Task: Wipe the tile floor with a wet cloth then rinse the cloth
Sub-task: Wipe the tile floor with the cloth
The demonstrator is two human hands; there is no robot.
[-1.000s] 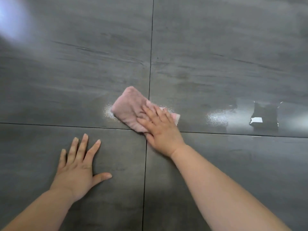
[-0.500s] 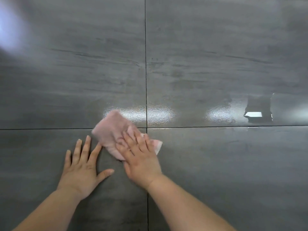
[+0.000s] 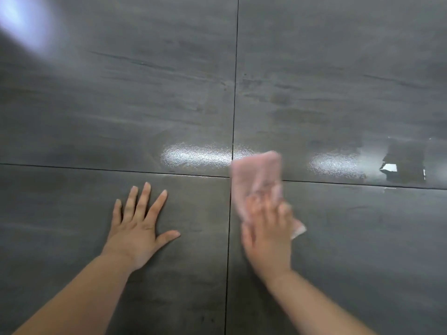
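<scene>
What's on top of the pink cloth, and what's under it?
The right hand presses on the pink cloth, covering its near part. Beneath lies the tile floor; a stretch of grout line is hidden under the cloth.

The right hand (image 3: 267,235), blurred, lies palm down on the near end of the pink cloth (image 3: 256,172), its fingers stretched out over the fabric. The left hand (image 3: 139,229) lies palm down well left of the cloth, fingers straight and spread, thumb pointing towards it. Both bare forearms reach in from nearer than the cloth.
</scene>
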